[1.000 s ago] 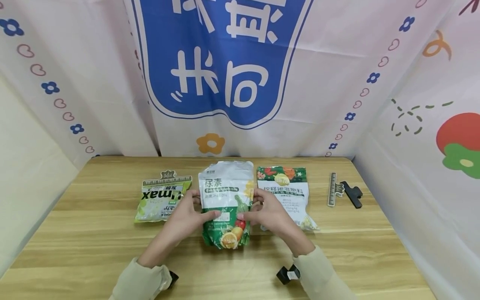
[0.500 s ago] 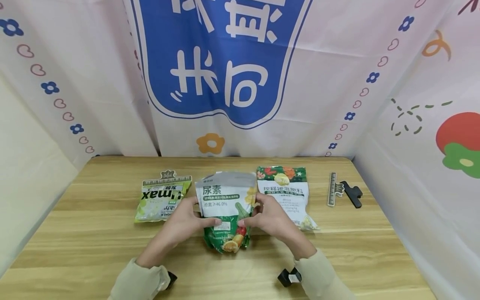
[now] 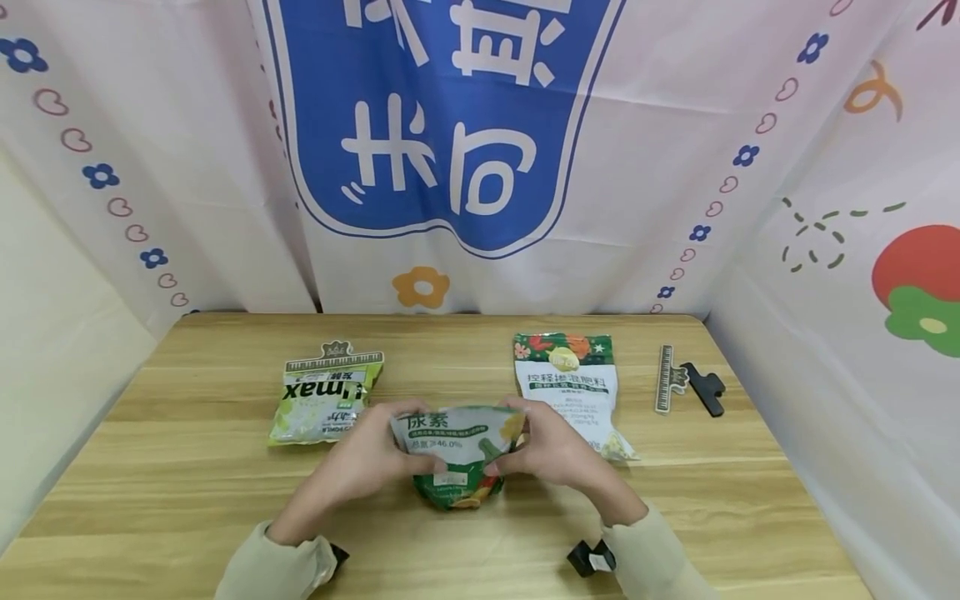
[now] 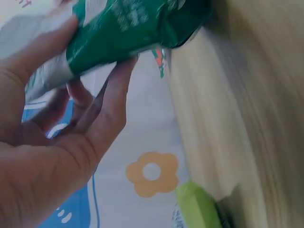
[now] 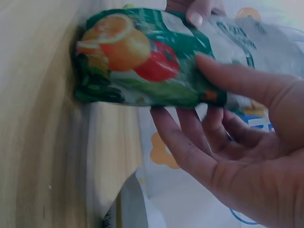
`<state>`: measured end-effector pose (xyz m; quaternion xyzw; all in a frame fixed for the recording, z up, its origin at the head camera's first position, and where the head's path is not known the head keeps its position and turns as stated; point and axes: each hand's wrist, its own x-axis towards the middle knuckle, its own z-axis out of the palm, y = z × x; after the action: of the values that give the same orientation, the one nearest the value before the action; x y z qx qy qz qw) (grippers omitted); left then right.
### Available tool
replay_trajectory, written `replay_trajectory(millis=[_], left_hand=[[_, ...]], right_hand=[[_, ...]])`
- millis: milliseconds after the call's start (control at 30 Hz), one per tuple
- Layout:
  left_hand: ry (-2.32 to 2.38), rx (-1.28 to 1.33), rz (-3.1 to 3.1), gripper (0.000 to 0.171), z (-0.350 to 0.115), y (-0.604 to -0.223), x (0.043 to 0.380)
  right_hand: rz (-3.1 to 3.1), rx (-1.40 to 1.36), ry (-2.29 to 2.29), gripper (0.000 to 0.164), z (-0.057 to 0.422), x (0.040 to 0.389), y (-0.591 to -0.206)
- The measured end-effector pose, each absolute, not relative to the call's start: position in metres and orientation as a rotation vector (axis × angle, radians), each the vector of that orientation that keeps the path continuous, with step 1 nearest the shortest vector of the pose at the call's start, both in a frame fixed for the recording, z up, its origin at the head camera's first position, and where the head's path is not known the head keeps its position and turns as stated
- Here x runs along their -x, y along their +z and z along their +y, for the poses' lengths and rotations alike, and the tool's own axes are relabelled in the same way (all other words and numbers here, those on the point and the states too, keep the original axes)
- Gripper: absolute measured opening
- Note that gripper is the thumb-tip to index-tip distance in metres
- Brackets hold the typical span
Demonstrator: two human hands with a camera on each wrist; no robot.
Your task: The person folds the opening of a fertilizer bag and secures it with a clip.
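Observation:
A green and white urea fertilizer bag (image 3: 459,442), printed with fruit and vegetables, stands upright at the middle of the table, foreshortened in the head view. My left hand (image 3: 382,454) grips its left side, thumb on the front and fingers behind. On the other side my right hand (image 3: 551,446) holds it the same way. In the right wrist view the bag's (image 5: 142,61) orange-printed lower end is close to the tabletop. The left wrist view shows the fingers (image 4: 116,95) bearing on its back.
Left of the hands lies a green bag (image 3: 318,408) with a ruler-patterned clip (image 3: 335,360) across its top. A white and green fertilizer bag (image 3: 570,396) lies to the right. Beyond it are another ruler-patterned clip (image 3: 664,379) and a black clip (image 3: 707,390). A printed cloth (image 3: 622,208) hangs behind the table (image 3: 720,500).
The fertilizer bag has tipped up from a leaning pose toward upright, its top edge coming nearer to me. Both hands have kept their hold and shifted slightly down and apart.

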<state>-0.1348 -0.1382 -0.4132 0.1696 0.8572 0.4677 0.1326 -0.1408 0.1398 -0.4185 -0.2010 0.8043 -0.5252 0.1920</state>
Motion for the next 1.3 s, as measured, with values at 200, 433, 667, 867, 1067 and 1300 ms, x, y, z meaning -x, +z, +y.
replay_trajectory(millis=[200,433,667,867,1067,1300], left_hand=[[1.306,-0.625,2.521,0.042,-0.143,-0.413,0.132],[1.326,-0.595,2.449,0.043,-0.151,-0.408,0.129],[1.422,-0.616,2.485,0.029,-0.156,-0.401,0.128],[1.519,-0.631,2.524,0.02,-0.154,-0.396,0.126],[1.506,-0.674,2.596,0.02,-0.154,-0.392,0.127],[1.511,-0.666,2.57,0.004,-0.155,-0.39,0.133]], right_hand=[[2.191,0.63,-1.462,0.041,0.141,0.139,-0.418],[2.197,0.589,-1.418,0.035,0.143,0.136,-0.408],[2.289,0.622,-1.485,0.027,0.14,0.132,-0.4],[2.385,0.632,-1.569,0.02,0.138,0.127,-0.395],[2.385,0.702,-1.671,0.015,0.138,0.125,-0.393],[2.37,0.669,-1.703,0.008,0.14,0.128,-0.39]])
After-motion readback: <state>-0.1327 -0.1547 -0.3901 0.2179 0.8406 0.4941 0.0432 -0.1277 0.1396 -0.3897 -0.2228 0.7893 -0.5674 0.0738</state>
